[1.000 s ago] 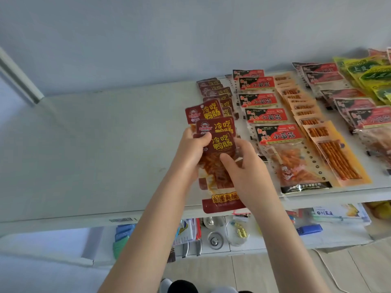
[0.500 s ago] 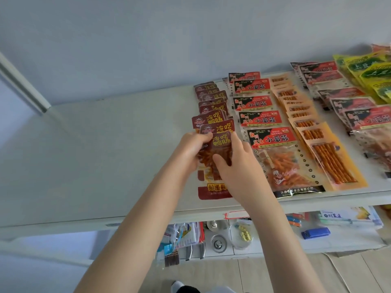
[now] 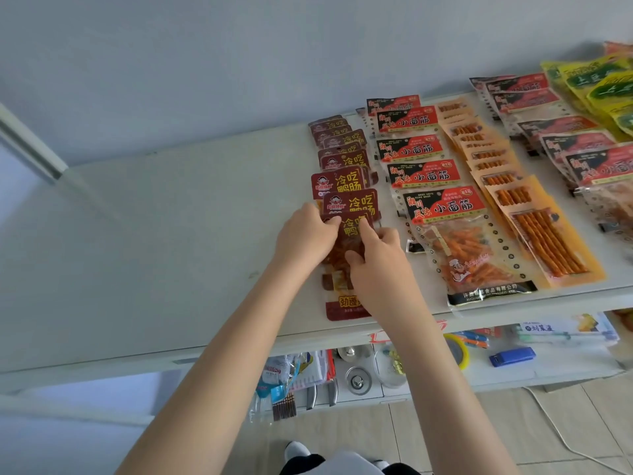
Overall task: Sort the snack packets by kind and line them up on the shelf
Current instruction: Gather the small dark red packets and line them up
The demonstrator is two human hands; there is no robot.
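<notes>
A column of dark red duck-snack packets runs front to back on the white shelf, overlapping like tiles. The front packet of that column lies flat near the shelf's front edge. My left hand pinches its left side near the top. My right hand lies over its right side, index finger and thumb on it. Its lower end shows below my hands. To the right run columns of red-and-black gluten packets, orange stick packets, and more red packets.
Yellow-green packets lie at the far right back. A grey wall rises behind the shelf. A lower shelf holds stationery, a blue stapler, tape and small bagged goods. The shelf's left half carries nothing.
Both hands have lowered the fanned dark red packets onto the shelf and slid them back into the column; the front packet now lies flat under my fingers.
</notes>
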